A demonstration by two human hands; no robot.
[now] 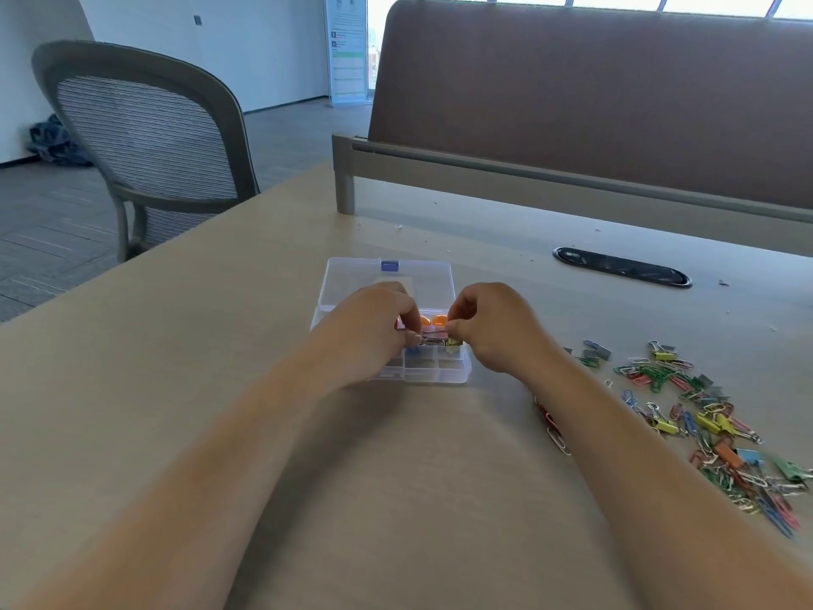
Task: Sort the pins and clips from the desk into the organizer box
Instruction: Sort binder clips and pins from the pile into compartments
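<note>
Nearest on the table, to the right, lies the unsorted pile: coloured paper clips mixed with small binder clips in yellow, green, orange and blue, spread loosely from the near right edge toward the middle. A few stray clips sit just beside the right forearm, apart from the main heap.

Further in, at the middle of the table, stands the box, clear plastic with small compartments, its lid folded back flat on the far side. Both hands meet over it. The right hand has thumb and forefinger pinched together on what looks like a yellow binder clip, low over a middle compartment. The left hand has its fingers curled down into the box; they seem to touch a tangle of wire clips there, but whether they are closed on one I cannot tell. Two orange pieces show in a far compartment, and something blue in a nearer one.

The step in hand appears to be placing the yellow clip. To do it well, lower it fully inside one cell before letting go, so it does not straddle a divider, and keep binder clips apart from paper clips. The left hand can steady the light box so it does not slide. Much of the pile remains, so the task is at an early stage.

Beyond are a cable slot, a brown divider and a mesh chair at far left.
</note>
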